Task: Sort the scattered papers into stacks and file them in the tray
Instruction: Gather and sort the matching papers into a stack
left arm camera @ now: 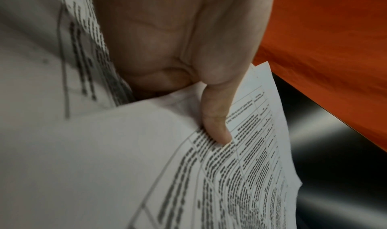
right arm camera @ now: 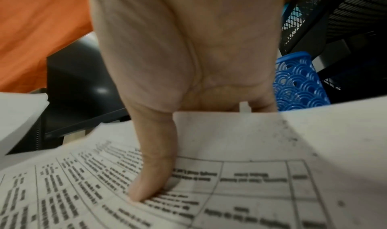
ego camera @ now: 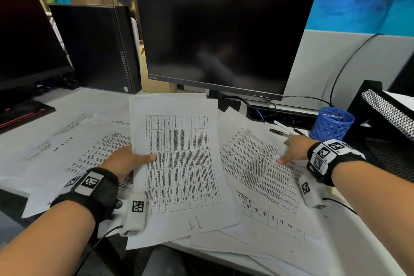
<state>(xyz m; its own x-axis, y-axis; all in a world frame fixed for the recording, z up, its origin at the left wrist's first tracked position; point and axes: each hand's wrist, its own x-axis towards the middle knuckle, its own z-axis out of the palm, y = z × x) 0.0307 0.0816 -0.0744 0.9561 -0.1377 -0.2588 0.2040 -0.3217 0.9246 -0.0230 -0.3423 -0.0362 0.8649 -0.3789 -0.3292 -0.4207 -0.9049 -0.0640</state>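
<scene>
On desk: papers [ego camera: 67, 141] lie scattered before monitor [ego camera: 224, 36].
Left hand [ego camera: 125, 161]: sheet [ego camera: 179, 159] is pinched, thumb on top.
Right hand [ego camera: 295, 148]: page [ego camera: 257, 163] is pinched at its edge.
Tray [ego camera: 385, 107]: far right, beside cup [ego camera: 331, 123].

1. Held sheet [ego camera: 179, 159]: handwritten "11" in the bottom margin, seen upside down from the head view. It could also be "TT", can't be sure.
2. Same sheet: printed table, cell text too small and blurred to read in any view.
3. Sheet on the right [ego camera: 257, 163]: printed table, text unreadable.
4. Monitor [ego camera: 219, 36]: small logo on the lower-left bezel, illegible.
5. Wrist bands [ego camera: 91, 182]: square black-and-white fiducial markers, no letters.
</scene>
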